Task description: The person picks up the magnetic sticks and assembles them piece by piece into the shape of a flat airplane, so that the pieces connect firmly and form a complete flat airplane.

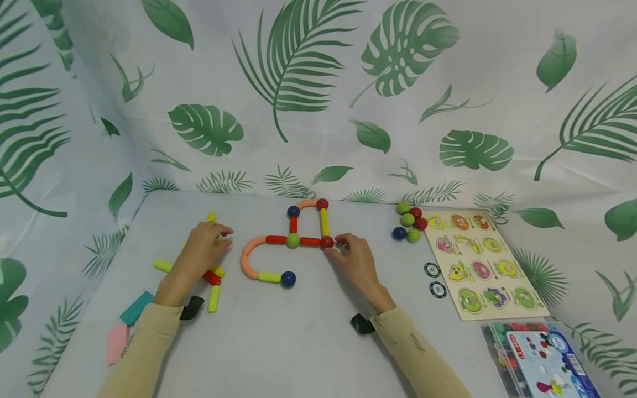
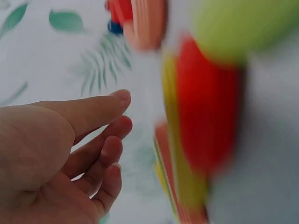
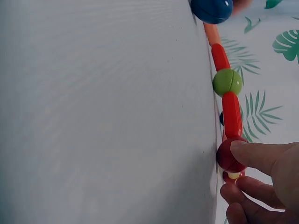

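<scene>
My right hand (image 1: 355, 262) is at the lower right corner of a flat shape built from rods and balls. Its thumb and index finger pinch the dark red ball (image 3: 229, 154) there. A red rod (image 3: 232, 114) joins that ball to a green ball (image 1: 293, 240); a yellow rod (image 1: 324, 222) runs up to another red ball (image 1: 322, 204). A curved orange piece (image 1: 247, 260) bends down to a light green rod and a blue ball (image 1: 288, 279). My left hand (image 1: 201, 249) hovers over loose rods (image 1: 213, 298), fingers loosely bent, holding nothing.
Several loose balls (image 1: 407, 220) lie at the back right beside a wooden fruit puzzle board (image 1: 460, 309). Two round chips (image 1: 438, 289) sit near it. A boxed set (image 1: 542, 359) lies front right. Teal (image 1: 136, 308) and pink (image 1: 117, 344) blocks lie at left.
</scene>
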`<state>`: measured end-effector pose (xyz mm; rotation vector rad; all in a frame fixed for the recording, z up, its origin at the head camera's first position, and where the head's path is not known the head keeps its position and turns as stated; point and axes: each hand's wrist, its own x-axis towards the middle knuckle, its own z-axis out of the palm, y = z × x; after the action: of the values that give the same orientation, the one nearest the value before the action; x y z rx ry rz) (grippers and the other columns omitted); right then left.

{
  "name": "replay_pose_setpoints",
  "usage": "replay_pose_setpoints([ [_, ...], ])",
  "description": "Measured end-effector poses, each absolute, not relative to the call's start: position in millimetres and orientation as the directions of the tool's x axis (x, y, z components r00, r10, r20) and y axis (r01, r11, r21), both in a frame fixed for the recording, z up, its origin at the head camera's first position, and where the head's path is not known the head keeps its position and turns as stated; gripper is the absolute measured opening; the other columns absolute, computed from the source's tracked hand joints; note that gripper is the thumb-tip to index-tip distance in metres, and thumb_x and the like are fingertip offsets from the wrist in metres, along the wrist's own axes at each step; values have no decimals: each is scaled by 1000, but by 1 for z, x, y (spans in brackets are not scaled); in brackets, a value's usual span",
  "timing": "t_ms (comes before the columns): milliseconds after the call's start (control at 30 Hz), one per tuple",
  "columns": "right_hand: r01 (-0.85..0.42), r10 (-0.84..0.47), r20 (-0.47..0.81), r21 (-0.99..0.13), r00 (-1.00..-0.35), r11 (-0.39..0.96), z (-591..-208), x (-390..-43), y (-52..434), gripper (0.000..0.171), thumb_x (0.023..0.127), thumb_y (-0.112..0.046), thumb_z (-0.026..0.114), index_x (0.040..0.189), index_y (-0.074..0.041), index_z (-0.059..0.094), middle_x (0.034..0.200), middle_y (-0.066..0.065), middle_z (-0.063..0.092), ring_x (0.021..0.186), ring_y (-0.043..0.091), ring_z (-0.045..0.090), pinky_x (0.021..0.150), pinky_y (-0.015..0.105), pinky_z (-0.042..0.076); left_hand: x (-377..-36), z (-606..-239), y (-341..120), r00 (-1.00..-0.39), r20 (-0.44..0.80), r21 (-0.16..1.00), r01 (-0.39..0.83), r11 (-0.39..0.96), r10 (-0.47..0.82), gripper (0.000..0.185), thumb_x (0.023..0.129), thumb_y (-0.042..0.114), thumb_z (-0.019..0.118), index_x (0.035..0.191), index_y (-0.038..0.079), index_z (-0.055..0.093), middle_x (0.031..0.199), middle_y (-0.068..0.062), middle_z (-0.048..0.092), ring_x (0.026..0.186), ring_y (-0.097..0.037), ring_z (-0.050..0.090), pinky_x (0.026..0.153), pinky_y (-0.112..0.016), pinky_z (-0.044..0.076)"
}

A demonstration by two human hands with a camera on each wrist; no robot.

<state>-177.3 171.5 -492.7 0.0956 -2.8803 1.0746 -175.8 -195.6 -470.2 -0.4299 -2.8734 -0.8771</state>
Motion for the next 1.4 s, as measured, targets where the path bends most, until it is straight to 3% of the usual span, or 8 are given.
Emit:
replay_pose_setpoints([
  [200, -92, -34, 101, -660, -994, 746, -491, -172, 183, 34, 90, -26, 79, 115, -6, 70, 104, 9, 71, 99, 27, 59, 88, 39, 48, -150, -469, -238, -958, 238, 544, 269, 795, 162, 29, 89, 10, 76, 111, -7, 70, 107, -26, 70, 100, -42, 56, 92, -57, 45],
  [367, -94, -31, 107, -667, -994, 739, -489, -169, 188, 34, 90, -26, 79, 116, -5, 70, 104, 10, 72, 99, 28, 60, 89, 40, 49, -130, -467, -249, -965, 146, 525, 261, 810, 216, 27, 88, 4, 76, 114, -4, 71, 107, -23, 70, 98, -39, 59, 88, -56, 51],
  [633, -93, -20, 116, -662, -993, 743, -488, -165, 191, 33, 91, -24, 78, 115, -4, 70, 102, 10, 71, 98, 27, 61, 87, 39, 49, -117, -472, -246, -931, 99, 541, 347, 766, 351, 24, 84, 4, 80, 107, 12, 76, 106, -2, 73, 99, -28, 60, 86, -46, 49],
  [867, -99, -26, 121, -656, -992, 748, -486, -162, 190, 33, 91, -25, 77, 115, -4, 70, 101, 10, 72, 97, 27, 61, 85, 39, 49, -117, -482, -241, -913, 131, 521, 394, 757, 386, 28, 77, 5, 86, 103, 9, 76, 105, -3, 74, 103, -30, 61, 90, -50, 50],
  [1200, -105, -23, 130, -669, -991, 736, -484, -160, 192, 31, 92, -25, 77, 114, -4, 71, 101, 9, 72, 97, 26, 60, 84, 38, 48, -112, -474, -242, -919, 114, 512, 381, 770, 378, 23, 78, 11, 87, 99, 13, 76, 102, 2, 73, 101, -27, 64, 91, -51, 52],
  [1400, -103, -20, 131, -667, -991, 738, -485, -157, 194, 32, 92, -26, 76, 115, -4, 71, 102, 9, 72, 97, 25, 60, 84, 38, 48, -112, -471, -227, -886, 183, 519, 455, 724, 427, 25, 77, 12, 87, 100, 12, 77, 101, 2, 74, 92, -19, 63, 83, -38, 54],
])
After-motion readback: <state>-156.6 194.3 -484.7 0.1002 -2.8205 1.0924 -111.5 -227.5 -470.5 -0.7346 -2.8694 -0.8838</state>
